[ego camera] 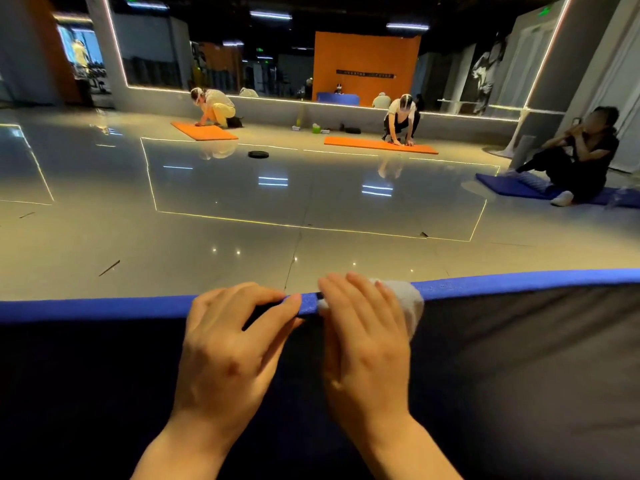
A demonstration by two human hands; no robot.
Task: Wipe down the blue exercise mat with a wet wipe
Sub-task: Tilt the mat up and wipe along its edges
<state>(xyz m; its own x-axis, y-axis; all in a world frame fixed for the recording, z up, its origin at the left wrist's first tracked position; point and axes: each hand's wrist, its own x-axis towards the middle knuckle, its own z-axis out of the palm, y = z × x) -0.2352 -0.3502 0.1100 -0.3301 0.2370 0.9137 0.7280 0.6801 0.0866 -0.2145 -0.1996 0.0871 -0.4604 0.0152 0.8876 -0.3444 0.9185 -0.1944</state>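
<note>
The blue exercise mat (104,308) fills the bottom of the view, its dark face toward me and its bright blue edge running left to right. My left hand (228,344) grips that edge near the middle, fingers curled over the top and thumb on the near side. Just to its right, my right hand (367,334) lies over the edge with a white wet wipe (407,299) under its fingers, pressed against the mat. Part of the wipe sticks out past the fingers on the right.
Beyond the mat lies a glossy tiled floor. Two people kneel on orange mats (381,145) near the mirror wall. A seated person (571,161) is on another blue mat at the right. A black disc (258,154) lies on the floor.
</note>
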